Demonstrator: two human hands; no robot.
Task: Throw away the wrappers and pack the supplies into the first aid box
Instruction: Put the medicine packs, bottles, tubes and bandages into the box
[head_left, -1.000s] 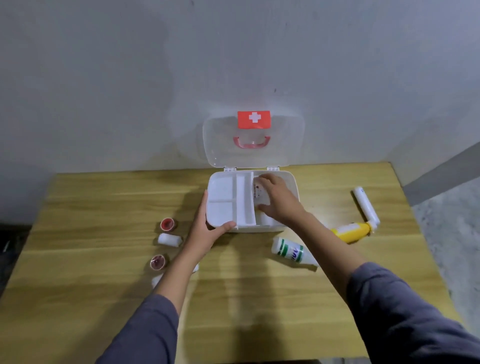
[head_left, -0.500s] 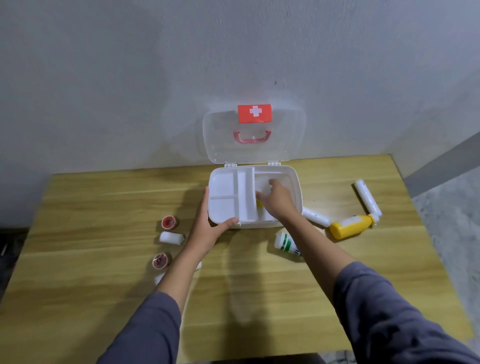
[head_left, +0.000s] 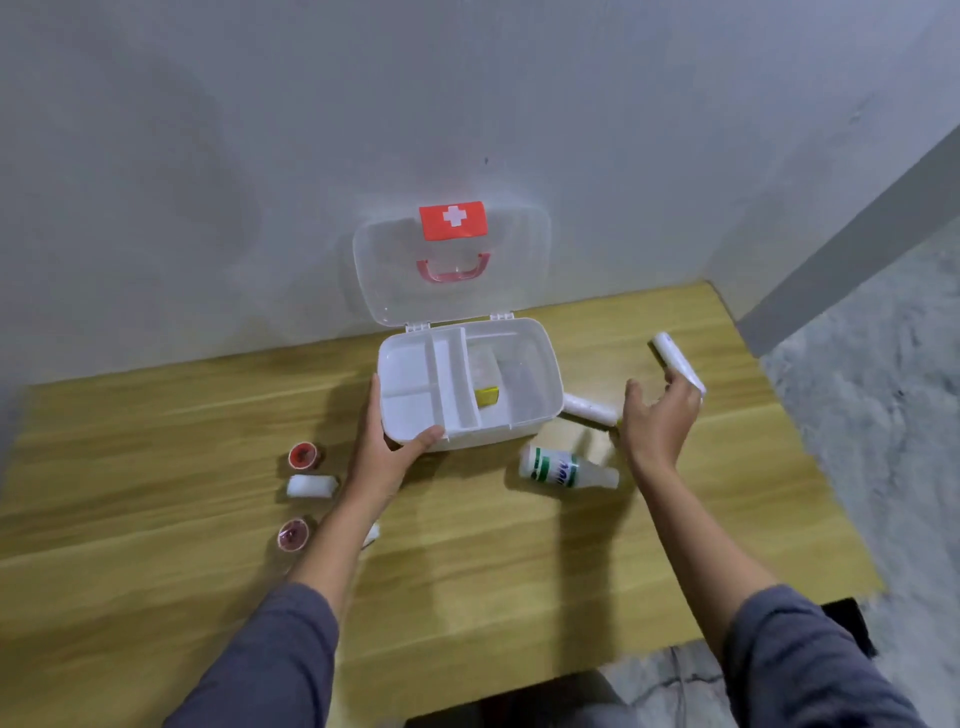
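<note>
The white first aid box (head_left: 540, 358) stands open on the wooden table (head_left: 467, 561), its clear lid (head_left: 452, 265) leaning on the wall. A clear packet and a small yellow item (head_left: 487, 396) lie in its right compartment. My left hand (head_left: 387, 447) grips the box's front left corner. My right hand (head_left: 657, 423) hovers open to the right of the box, holding nothing, above the spot where the yellow bottle lay; that bottle is hidden behind it. A white roll (head_left: 589, 408) lies beside the box, a long white tube (head_left: 675, 361) further right, and a green-and-white bottle (head_left: 563, 466) in front.
Left of my left arm lie two red-centred tape rolls (head_left: 303, 455) (head_left: 293, 535), a white gauze roll (head_left: 311, 486) and a white item (head_left: 371, 533) half hidden by my forearm. The table's right edge (head_left: 810, 467) drops to a grey floor.
My right hand has left the box's right compartment and moved right, opening over the supplies there. The left hand kept its grip on the box. The camera view shifted.
</note>
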